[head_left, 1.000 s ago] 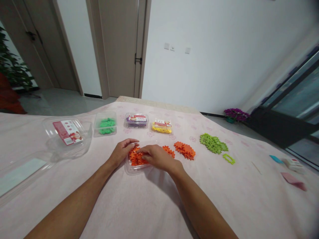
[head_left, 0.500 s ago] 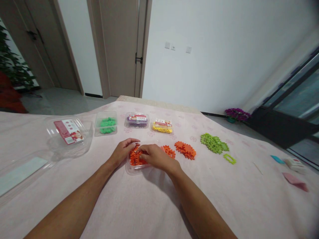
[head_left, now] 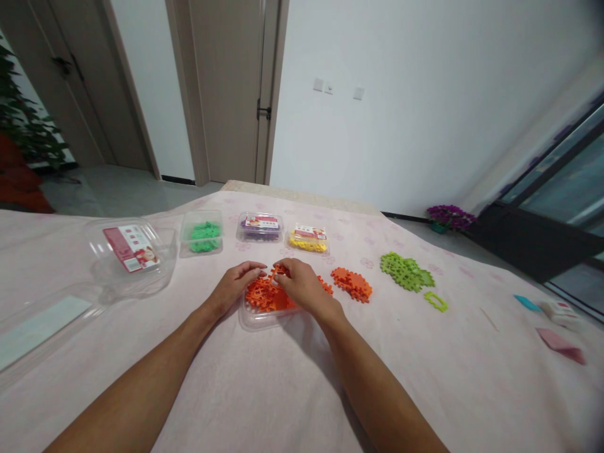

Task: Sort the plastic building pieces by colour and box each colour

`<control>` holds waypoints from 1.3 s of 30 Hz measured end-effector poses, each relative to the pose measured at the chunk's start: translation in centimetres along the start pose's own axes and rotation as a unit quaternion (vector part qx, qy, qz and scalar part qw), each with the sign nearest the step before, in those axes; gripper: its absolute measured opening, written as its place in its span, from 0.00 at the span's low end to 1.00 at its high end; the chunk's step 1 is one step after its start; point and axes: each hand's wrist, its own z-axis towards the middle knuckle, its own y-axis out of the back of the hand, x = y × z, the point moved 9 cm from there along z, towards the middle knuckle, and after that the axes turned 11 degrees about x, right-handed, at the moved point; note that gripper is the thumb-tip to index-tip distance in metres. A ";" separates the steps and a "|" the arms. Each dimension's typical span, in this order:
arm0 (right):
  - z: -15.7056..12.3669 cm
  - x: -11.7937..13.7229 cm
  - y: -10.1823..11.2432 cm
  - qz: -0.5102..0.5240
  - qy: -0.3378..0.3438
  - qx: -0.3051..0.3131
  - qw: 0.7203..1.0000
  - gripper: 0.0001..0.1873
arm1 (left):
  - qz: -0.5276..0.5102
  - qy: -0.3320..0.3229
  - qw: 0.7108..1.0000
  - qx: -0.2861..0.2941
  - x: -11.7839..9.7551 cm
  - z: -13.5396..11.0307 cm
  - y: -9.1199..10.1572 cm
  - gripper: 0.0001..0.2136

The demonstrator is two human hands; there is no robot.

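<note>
A clear plastic box (head_left: 257, 322) full of loose orange toothed plastic pieces (head_left: 267, 297) sits in front of me. My left hand (head_left: 237, 285) rests at its left edge, fingers stretched to the right and a gap between thumb and fingers. At the box's far side, my right hand (head_left: 301, 284) pinches an orange piece (head_left: 278, 270) and holds it slightly raised near my left fingertips. The right hand covers part of the box. Just right of the box lies a pile of flat orange gear-shaped pieces (head_left: 352, 284).
Behind stand clear boxes of green pieces (head_left: 204, 237), purple pieces (head_left: 262, 235) and yellow pieces (head_left: 307, 242). A large labelled clear container (head_left: 165, 267) lies left. Lime-green pieces (head_left: 406, 272) and a lime frame-shaped piece (head_left: 435, 301) lie right on the pink cloth (head_left: 226, 390).
My right hand has lifted from inside the box toward its far edge, bringing up an orange piece. More of the pieces in the box show. My left hand stays almost where it was.
</note>
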 end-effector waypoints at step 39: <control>-2.0 2.5 -3.2 0.148 0.092 0.206 0.963 0.09 | -0.066 0.028 0.997 -0.016 0.1 0.0 0.0 0.20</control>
